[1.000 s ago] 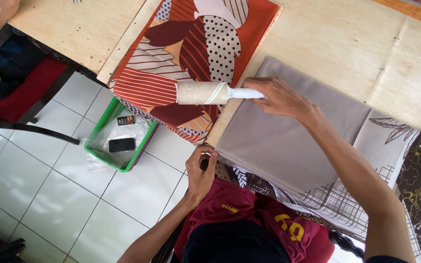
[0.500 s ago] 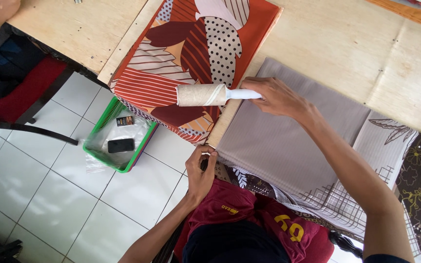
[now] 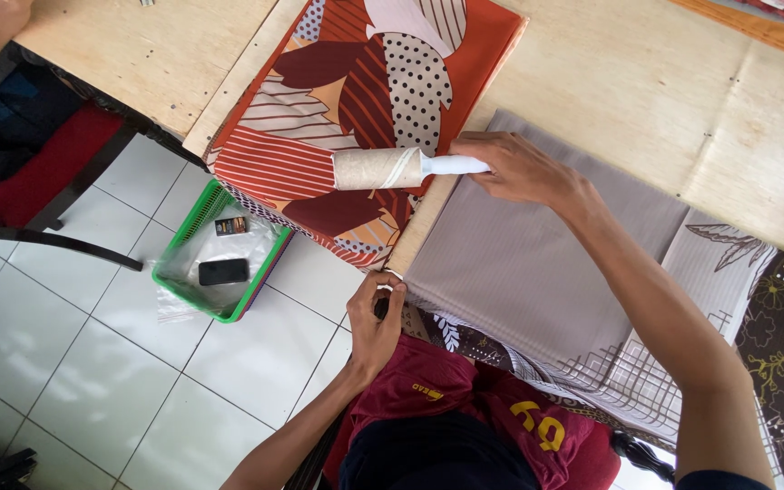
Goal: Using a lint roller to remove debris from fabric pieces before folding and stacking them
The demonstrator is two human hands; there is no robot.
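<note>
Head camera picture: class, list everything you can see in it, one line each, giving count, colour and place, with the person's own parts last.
Lint roller: one, beige roll with white handle, on the patterned cloth.
Patterned cloth: one, orange, maroon and cream, on the table's left part.
Grey cloth: one, plain grey, beside the patterned cloth.
Table: one, pale plywood, across the top.
Basket: one, green, on the white tiled floor.
Phone: one, black, inside the basket.
Right hand: holds the roller's handle.
Left hand: pinches the table-edge cloth corner.
</note>
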